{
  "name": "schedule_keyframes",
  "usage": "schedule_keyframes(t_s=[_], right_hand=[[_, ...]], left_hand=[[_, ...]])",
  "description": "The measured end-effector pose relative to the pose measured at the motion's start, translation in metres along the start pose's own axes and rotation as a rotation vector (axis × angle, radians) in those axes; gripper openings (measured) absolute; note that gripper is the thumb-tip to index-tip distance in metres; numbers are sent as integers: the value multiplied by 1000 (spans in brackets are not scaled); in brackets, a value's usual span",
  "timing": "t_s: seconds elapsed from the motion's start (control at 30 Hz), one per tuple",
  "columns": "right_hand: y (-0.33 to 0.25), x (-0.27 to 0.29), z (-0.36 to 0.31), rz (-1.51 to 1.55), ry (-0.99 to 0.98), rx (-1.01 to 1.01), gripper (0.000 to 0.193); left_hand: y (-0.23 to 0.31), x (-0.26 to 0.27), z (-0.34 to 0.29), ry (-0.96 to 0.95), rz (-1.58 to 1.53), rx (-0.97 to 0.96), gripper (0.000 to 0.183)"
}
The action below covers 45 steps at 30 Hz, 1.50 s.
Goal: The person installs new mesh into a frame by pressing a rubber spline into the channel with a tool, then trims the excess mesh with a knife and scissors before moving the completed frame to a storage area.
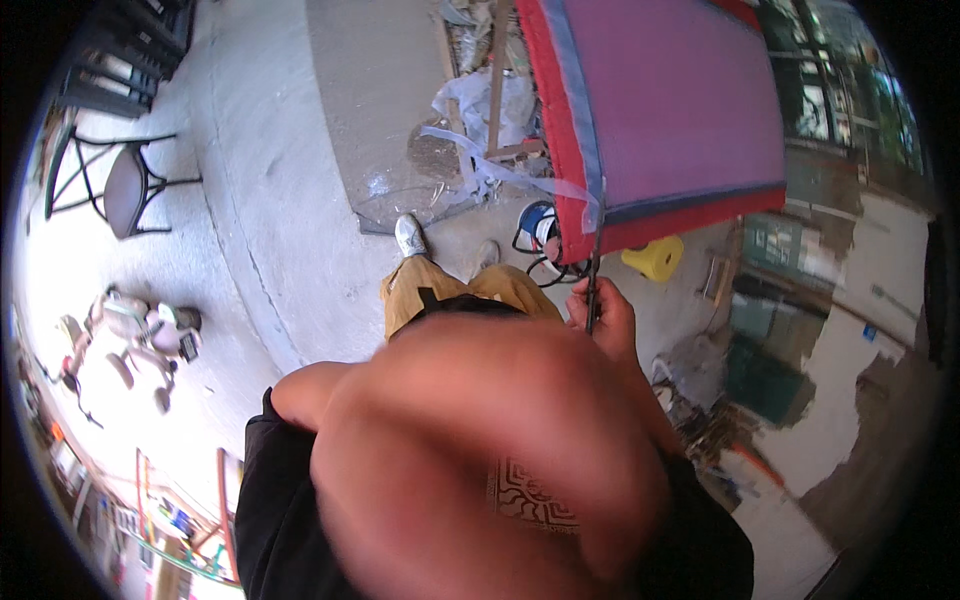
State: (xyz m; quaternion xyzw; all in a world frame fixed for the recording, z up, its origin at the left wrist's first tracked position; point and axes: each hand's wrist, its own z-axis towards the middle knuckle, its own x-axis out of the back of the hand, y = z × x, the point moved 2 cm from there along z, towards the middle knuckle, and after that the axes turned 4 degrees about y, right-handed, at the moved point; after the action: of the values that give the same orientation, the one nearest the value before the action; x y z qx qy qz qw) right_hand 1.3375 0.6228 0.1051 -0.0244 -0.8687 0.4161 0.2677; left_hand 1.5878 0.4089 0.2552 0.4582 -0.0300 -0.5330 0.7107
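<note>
A smeared bare arm and hand, apparently my left hand [500,400], looms large close to the camera. Its fingers cannot be made out, nor whether anything is in them. Beyond it, my right hand [606,312] is closed around a thin dark rod [594,268] that points away from me. The rod's far end overlaps the near left corner of a large mauve panel [690,110] with red edges and a blue-grey inner band; contact cannot be told. A pale translucent strip [555,186] trails leftward from that corner.
Below the panel are a blue-and-white round container [538,222] with dark cord and a yellow object [655,258]. Scraps and plastic sheeting [490,105] lie beside a wooden frame. A chair [125,190] stands far left, with a small wheeled thing [135,335] nearer. Worn boards [850,390] lie right.
</note>
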Motion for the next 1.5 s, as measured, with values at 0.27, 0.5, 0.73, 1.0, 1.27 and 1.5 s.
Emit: schedule_keyframes(t_s=[0.27,0.5,0.73,1.0,1.27,1.5], right_hand=[[8,20,6,60,64,41,25],[59,71,19,93,58,147,26],[93,144,27,114,128,200,19],[142,184,37,205,228,183,14],[143,174,27,216,267,42,28],[141,158,30,137,271,-20,35]], left_hand=[[-12,-56,55,-183,-351,-8,11],[-49,-139,76,-303,-466,24,10],[-89,-224,86,-324,-498,59,11],[-116,-278,102,-312,-528,103,15],[-115,-296,133,-156,-498,144,20],[-81,-338,160,415,-160,353,25]])
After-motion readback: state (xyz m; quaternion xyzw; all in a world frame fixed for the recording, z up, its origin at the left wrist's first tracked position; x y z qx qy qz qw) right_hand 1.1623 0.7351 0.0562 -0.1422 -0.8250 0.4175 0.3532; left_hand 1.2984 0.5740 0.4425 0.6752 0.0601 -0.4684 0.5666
